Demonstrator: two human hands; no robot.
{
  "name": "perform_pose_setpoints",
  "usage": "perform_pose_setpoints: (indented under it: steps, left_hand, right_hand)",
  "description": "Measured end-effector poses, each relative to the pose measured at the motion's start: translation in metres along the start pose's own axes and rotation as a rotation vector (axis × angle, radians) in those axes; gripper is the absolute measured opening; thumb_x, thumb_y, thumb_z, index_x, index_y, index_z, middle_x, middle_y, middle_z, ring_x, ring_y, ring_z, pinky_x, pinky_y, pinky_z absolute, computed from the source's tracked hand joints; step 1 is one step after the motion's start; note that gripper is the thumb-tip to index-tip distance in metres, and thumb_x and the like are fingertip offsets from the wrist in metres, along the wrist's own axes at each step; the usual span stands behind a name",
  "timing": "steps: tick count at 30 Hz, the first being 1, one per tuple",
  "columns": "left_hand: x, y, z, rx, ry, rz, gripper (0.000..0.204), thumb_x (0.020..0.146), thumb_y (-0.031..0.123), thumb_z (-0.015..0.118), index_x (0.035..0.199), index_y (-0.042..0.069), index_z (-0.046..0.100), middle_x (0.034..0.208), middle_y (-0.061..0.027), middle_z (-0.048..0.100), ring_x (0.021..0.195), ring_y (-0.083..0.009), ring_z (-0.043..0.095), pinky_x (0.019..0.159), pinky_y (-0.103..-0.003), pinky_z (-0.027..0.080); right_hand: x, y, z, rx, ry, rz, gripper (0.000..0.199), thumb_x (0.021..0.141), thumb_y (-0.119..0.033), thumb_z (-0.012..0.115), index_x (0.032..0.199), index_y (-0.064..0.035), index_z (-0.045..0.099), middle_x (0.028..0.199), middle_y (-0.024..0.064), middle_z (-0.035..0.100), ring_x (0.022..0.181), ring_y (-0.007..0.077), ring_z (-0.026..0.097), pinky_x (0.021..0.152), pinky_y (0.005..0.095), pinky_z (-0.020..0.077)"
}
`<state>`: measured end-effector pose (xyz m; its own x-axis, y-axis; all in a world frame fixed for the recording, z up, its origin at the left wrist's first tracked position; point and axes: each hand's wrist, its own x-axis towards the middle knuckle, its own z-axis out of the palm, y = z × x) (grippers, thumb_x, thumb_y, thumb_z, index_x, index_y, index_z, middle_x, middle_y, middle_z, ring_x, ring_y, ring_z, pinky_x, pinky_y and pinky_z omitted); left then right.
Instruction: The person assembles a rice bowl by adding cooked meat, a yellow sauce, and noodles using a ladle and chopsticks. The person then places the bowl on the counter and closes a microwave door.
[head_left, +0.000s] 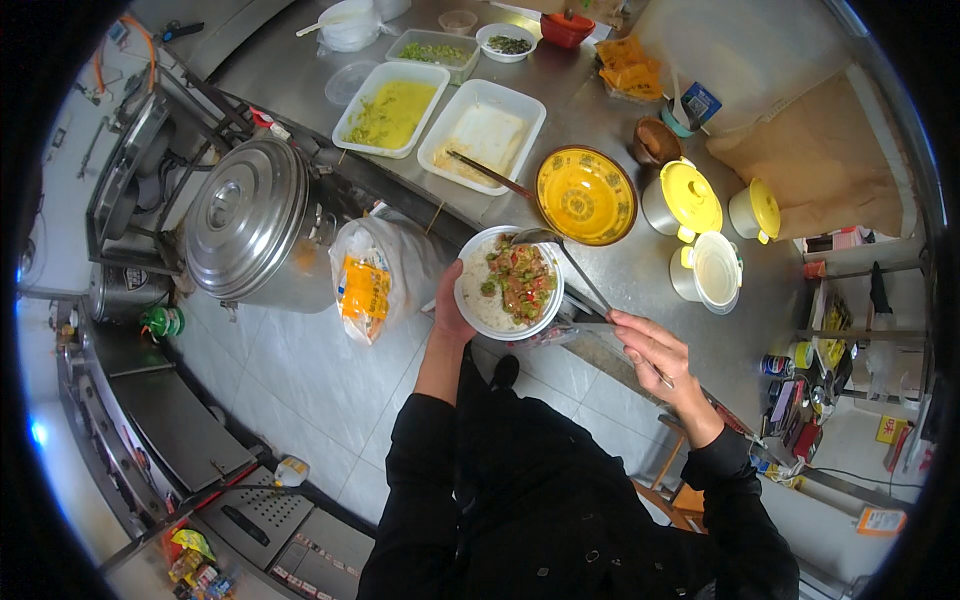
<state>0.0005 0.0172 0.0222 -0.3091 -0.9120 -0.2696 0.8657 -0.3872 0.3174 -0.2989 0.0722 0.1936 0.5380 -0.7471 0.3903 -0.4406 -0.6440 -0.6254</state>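
The right hand [655, 350] gripped a ladle [560, 255] over the white bowl [508, 283], which left-hand fingers [447, 300] steadied clear of the tabletop [640, 270], probably to catch spills.

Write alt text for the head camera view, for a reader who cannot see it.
Seen from above, a person's left hand holds a white bowl of rice topped with meat and vegetables, while the right hand rests a long ladle over it. Beyond, a steel counter carries a yellow bowl, white trays and yellow-lidded pots.
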Motion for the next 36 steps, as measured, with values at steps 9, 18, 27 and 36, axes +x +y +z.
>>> perform_pose_setpoints:
  steps: [9, 18, 27, 36]
  left_hand:
    - [0.003, -0.006, 0.002, -0.006, -0.040, -0.018, 0.066, 0.101, 0.048, 0.042, 0.148, 0.002, 0.045, 0.146, -0.0186, 0.054, 0.132, -0.0340, 0.054, 0.112, -0.046, 0.044]
    - [0.007, -0.011, 0.014, -0.069, 0.038, 0.145, 0.061, 0.103, 0.045, 0.042, 0.145, 0.001, 0.047, 0.144, -0.0160, 0.056, 0.132, -0.0306, 0.054, 0.114, -0.043, 0.041]
    - [0.011, -0.018, 0.027, -0.036, 0.099, 0.228, 0.062, 0.102, 0.045, 0.042, 0.146, 0.001, 0.046, 0.145, -0.0155, 0.054, 0.133, -0.0315, 0.052, 0.113, -0.045, 0.041]
    - [0.012, -0.022, 0.026, -0.041, 0.089, 0.192, 0.064, 0.102, 0.048, 0.041, 0.148, 0.003, 0.044, 0.147, -0.0152, 0.052, 0.135, -0.0325, 0.050, 0.114, -0.047, 0.039]
  right_hand:
    - [0.002, 0.002, 0.014, 0.005, 0.017, 0.012, 0.026, 0.083, 0.009, 0.071, 0.109, 0.0066, 0.071, 0.123, 0.0226, 0.069, 0.104, 0.0322, 0.072, 0.089, 0.0355, 0.0590]
    - [-0.017, -0.014, 0.000, -0.020, -0.023, -0.090, 0.023, 0.082, 0.008, 0.069, 0.105, 0.0078, 0.071, 0.120, 0.0237, 0.069, 0.101, 0.0347, 0.073, 0.085, 0.0395, 0.0611]
    - [-0.018, -0.013, 0.017, -0.082, -0.059, -0.134, 0.025, 0.079, 0.009, 0.071, 0.104, 0.0045, 0.071, 0.125, 0.0231, 0.067, 0.096, 0.0339, 0.073, 0.080, 0.0391, 0.0616]
    - [-0.010, -0.013, 0.011, -0.048, 0.056, -0.026, 0.031, 0.077, 0.015, 0.069, 0.107, 0.0085, 0.070, 0.121, 0.0243, 0.068, 0.101, 0.0353, 0.073, 0.083, 0.0373, 0.0600]
